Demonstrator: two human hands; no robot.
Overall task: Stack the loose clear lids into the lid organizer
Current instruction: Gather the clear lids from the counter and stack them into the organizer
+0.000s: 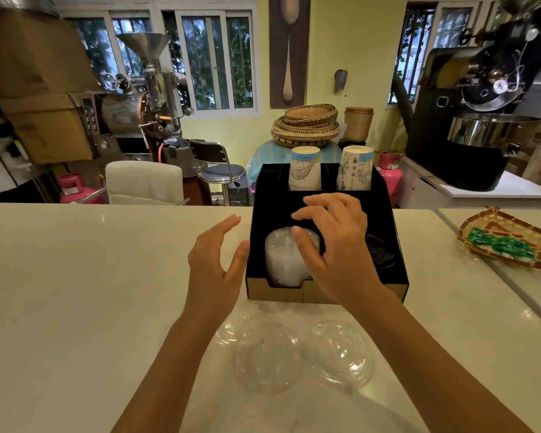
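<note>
A black cardboard lid organizer (pixel 325 292) stands on the white counter, straight ahead. Its front left slot holds a stack of clear lids (pixel 280 257). My right hand (pixel 331 242) rests over that stack, thumb against the top lid and fingers spread above it. Just left of the organizer's outer wall, my left hand (pixel 214 264) hovers open with nothing in it. Loose clear dome lids lie on the counter in front of the organizer: one (pixel 267 357) at centre, one (pixel 341 351) to its right, and a fainter one (pixel 231 331) partly behind my left forearm.
Two stacks of paper cups (pixel 305 168) (pixel 355 168) stand upside down in the organizer's rear slots, and dark lids (pixel 380 254) sit in its front right slot. A woven tray (pixel 509 242) with green packets lies at the right. Chairs and roasting machines stand beyond the counter's far edge.
</note>
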